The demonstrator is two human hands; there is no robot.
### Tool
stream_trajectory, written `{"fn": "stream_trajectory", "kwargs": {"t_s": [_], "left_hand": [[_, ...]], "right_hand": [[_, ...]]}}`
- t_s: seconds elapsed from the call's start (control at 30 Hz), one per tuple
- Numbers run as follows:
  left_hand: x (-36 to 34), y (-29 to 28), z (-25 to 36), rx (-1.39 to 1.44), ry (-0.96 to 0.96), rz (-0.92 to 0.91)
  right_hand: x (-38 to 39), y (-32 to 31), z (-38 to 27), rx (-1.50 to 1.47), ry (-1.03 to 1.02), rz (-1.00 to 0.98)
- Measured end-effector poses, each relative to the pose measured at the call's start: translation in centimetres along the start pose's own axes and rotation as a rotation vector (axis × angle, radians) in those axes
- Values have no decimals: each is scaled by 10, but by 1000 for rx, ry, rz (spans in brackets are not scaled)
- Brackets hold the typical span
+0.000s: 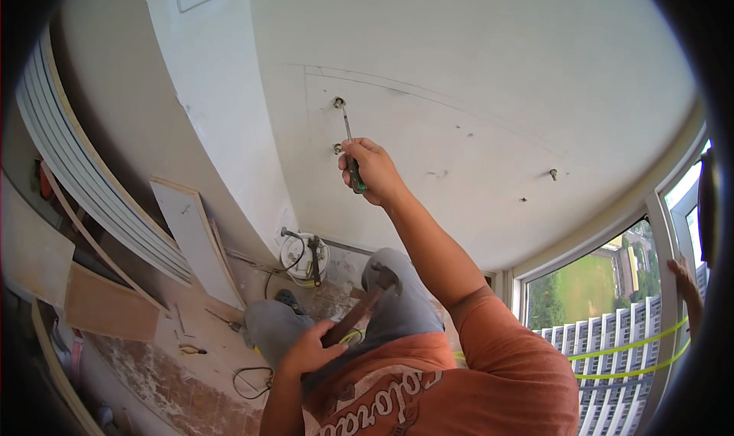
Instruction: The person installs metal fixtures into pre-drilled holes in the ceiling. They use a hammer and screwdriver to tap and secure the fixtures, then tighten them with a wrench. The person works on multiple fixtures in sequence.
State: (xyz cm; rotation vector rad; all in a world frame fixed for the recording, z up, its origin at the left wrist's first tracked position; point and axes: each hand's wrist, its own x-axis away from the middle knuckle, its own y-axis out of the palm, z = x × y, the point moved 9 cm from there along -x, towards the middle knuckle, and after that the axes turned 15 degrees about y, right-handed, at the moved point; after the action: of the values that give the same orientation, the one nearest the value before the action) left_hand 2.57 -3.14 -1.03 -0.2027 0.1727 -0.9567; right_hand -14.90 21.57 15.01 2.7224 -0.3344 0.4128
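My right hand (375, 170) reaches up to the white wall (428, 38), fingers wrapped round a screwdriver (355, 173) with a dark green handle. Its thin shaft points at the upper metal anchor bolt (339, 102), and the tip is at or very near it; exact contact is too small to tell. Just below, beside my fingers, a second anchor bolt (337, 149) sticks out. Low over my lap, my left hand (315, 347) closes on a hammer (362, 310) by its wooden handle, the head lying over my thigh.
Another anchor bolt (553, 175) juts from the wall at right. A white bucket (315, 261) with tools stands by the wall. Pliers (192, 350) lie on the floor. Boards (195, 229) lean at left. A person's hand (686, 287) shows by the window at far right.
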Motion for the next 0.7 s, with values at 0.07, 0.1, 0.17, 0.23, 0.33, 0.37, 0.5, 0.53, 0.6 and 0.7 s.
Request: {"fn": "stream_trajectory", "kwargs": {"t_s": [0.07,0.1,0.17,0.23,0.33,0.37,0.5,0.53,0.6,0.7], "left_hand": [[-5,-24,25,0,54,77],[-8,-37,45,30,70,139],[-5,-50,51,118,132,177],[-17,-46,84,236,243,274],[-27,-44,73,283,355,421],[-28,-45,59,214,354,471],[-41,-45,58,107,412,538],[-44,-47,65,65,433,530],[-54,-51,76,12,458,519],[-65,-54,85,-35,501,480]], "right_hand": [[-8,1,-2,-31,-10,6],[-11,-1,-4,-58,-21,12],[-12,5,-6,-82,-18,-1],[-15,7,-4,-103,-14,-3],[-22,16,-1,-365,34,-122],[-26,25,-3,-514,46,-229],[-24,38,-7,-714,108,-231],[-23,36,-9,-719,101,-233],[-23,33,-8,-614,116,-177],[-20,31,-5,-585,152,-169]]}}
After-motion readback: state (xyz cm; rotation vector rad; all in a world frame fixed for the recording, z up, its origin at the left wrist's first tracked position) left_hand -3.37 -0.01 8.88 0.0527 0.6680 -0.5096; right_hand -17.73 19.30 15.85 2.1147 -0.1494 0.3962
